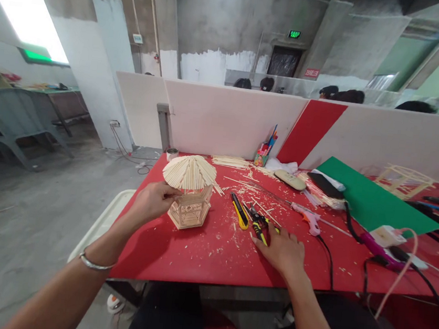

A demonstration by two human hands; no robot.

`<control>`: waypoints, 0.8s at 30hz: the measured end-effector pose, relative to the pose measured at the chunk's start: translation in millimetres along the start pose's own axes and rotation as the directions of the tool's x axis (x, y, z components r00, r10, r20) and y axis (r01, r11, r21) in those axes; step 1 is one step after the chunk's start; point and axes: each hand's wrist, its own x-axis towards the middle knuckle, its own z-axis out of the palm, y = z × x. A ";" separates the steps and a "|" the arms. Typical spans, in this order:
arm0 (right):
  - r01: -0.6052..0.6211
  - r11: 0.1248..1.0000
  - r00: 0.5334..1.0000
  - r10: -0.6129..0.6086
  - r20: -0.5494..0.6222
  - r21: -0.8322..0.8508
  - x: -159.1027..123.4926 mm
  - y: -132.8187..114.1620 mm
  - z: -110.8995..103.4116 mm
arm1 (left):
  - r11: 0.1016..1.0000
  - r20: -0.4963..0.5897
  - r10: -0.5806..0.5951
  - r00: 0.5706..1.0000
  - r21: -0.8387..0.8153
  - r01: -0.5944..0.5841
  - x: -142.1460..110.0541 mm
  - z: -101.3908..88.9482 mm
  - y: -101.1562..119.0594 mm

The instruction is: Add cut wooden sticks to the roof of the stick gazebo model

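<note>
A small pavilion model of thin wooden sticks, with a conical roof and a railed six-sided base, stands on the red table. My left hand is closed on its left side, just below the roof edge; the fingertips are partly hidden there. My right hand rests palm down on the table, thumb and fingers around the yellow-and-black handles of the cutting pliers. The pliers' jaws point away from me. Left of them lies a yellow utility knife, close to the pliers.
Loose sticks and scraps cover the red tabletop. A pink glue gun with a cord lies to the right, near a green board and a purple tool. A pen holder stands by the white partition.
</note>
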 end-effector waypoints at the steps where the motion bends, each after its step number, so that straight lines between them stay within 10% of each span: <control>1: 0.001 1.000 1.000 -0.001 -0.004 -0.001 -0.2 0.1 -0.1 | 1.000 -0.006 0.012 1.000 -0.004 -0.012 -0.1 -0.5 0.3; 24: -0.093 0.996 0.995 0.093 0.025 0.004 -0.8 1.8 1.8 | 1.000 -0.013 -0.006 1.000 0.004 0.006 -1.8 -0.1 0.6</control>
